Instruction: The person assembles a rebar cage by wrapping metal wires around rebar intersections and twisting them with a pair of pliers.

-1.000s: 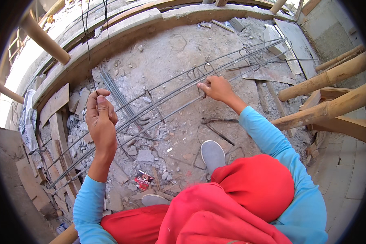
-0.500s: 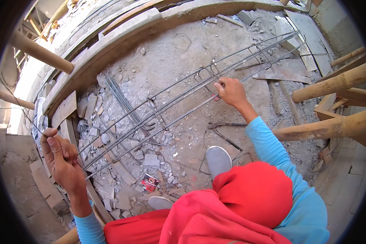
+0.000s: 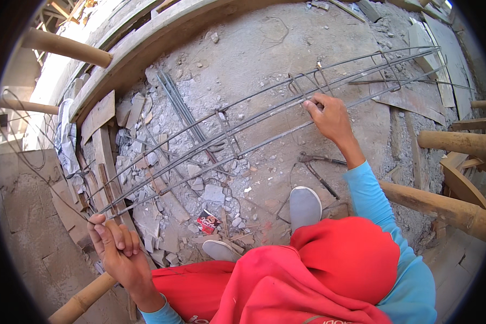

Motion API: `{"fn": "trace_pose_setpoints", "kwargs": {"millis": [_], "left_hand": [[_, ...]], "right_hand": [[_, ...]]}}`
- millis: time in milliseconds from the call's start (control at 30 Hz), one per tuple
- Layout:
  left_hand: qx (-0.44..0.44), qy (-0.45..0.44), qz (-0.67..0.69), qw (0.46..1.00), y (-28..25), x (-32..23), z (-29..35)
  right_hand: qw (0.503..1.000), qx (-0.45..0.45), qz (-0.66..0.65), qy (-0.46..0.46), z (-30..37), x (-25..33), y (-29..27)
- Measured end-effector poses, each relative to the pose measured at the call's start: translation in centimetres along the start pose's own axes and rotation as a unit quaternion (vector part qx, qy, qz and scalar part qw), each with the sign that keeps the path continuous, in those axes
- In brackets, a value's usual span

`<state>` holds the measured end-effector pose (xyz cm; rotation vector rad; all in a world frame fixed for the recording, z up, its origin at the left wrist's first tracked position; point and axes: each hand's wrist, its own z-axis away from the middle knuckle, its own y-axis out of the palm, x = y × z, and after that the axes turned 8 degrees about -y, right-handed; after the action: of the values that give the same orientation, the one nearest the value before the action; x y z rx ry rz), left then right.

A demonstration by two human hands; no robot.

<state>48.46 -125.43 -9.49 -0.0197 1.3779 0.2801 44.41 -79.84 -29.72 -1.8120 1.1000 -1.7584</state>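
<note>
Rebar cage (image 3: 264,116) lies lengthwise on the rough concrete floor (image 3: 243,59), running from the floor's near-left rubble patch up toward the far-right edge. Long bars are parallel, with bent stirrups (image 3: 228,132) looped around them at intervals. Right hand (image 3: 329,116) is clenched on one long bar about mid-cage, just beside a cluster of stirrups (image 3: 305,86) standing upright there. Left hand (image 3: 116,251) is at the near-left edge of the floor, fingers curled around a thin wire (image 3: 35,170); the wire runs up and away to the left in a loose curve. Left hand is near the cage's near end but apart from it.

Broken concrete rubble (image 3: 162,173) is piled under and beside the cage's near-left half, mixed with wood planks (image 3: 100,113). A small red packet (image 3: 208,221) lies on the floor near the rubble. A pincer tool (image 3: 321,162) lies on the floor just below the right hand, near a grey shoe (image 3: 305,205). A second shoe (image 3: 218,249) shows partly beside red fabric (image 3: 308,275) at the near edge. Wooden poles (image 3: 67,48) cross at far-left; more poles (image 3: 448,202) at the right edge. A raised concrete beam (image 3: 162,29) borders the floor's far-left side. Sleeves are light blue.
</note>
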Motion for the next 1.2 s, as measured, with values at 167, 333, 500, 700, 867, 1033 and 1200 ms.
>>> {"fn": "trace_pose_setpoints", "kwargs": {"millis": [167, 333, 500, 700, 867, 1033, 1200], "left_hand": [[-0.025, -0.032, 0.005, 0.999, 1.5, 0.9, -1.8], [0.017, -0.041, 0.004, 0.999, 2.4, 1.7, -3.2], [0.056, -0.052, 0.005, 0.997, 2.5, 2.0, -3.8], [0.019, -0.06, -0.005, 0.998, 3.6, 2.4, -4.0], [0.013, -0.064, -0.006, 0.998, 3.5, 2.6, -4.0], [0.018, -0.072, 0.0, 0.997, 3.9, 2.7, -4.2], [0.022, -0.073, 0.001, 0.997, 4.4, 3.1, -4.1]], "right_hand": [[0.999, 0.015, 0.012, -0.03, -0.2, 0.9, 0.4], [0.999, 0.012, 0.013, -0.038, -0.3, 1.0, 0.9], [0.999, 0.026, 0.023, -0.034, -0.2, 1.2, 1.0], [0.999, 0.008, 0.006, -0.045, 0.3, 0.7, 1.2], [0.999, -0.028, -0.011, 0.014, -0.2, 1.4, -0.8], [0.995, -0.043, 0.083, 0.02, -1.0, -1.3, -1.8], [0.993, -0.078, 0.085, -0.013, -0.5, -3.1, -1.3]]}}
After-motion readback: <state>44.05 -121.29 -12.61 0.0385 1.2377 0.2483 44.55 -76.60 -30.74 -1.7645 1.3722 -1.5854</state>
